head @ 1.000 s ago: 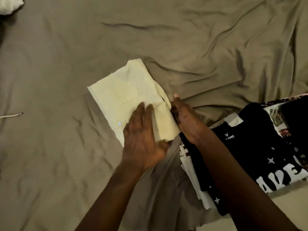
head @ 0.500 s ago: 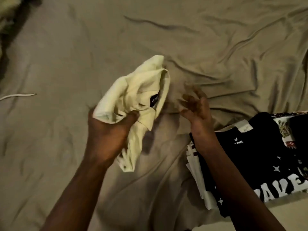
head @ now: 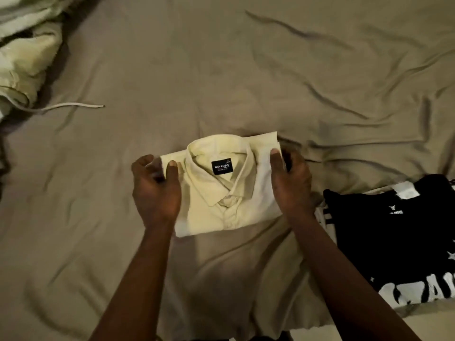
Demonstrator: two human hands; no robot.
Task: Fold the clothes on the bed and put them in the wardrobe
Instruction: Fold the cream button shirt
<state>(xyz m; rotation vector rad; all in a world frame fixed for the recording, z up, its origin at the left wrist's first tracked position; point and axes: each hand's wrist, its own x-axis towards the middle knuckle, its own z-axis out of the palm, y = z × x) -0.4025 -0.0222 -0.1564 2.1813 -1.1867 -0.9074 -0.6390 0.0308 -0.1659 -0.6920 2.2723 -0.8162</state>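
1. Because it is soft, light cloth, the folded shirt (head: pixel 229 193) would likely sag or unfold if it is held by one edge; supporting both sides seems safest.
2. It is at mid-bed (head: pixel 221 70), nearer the near edge. The left hand (head: pixel 155 190) and right hand (head: pixel 290 185) each grasp one side.
3. The fingers beneath are hidden, and the black pile (head: pixel 394 230) is cut off at the right edge.
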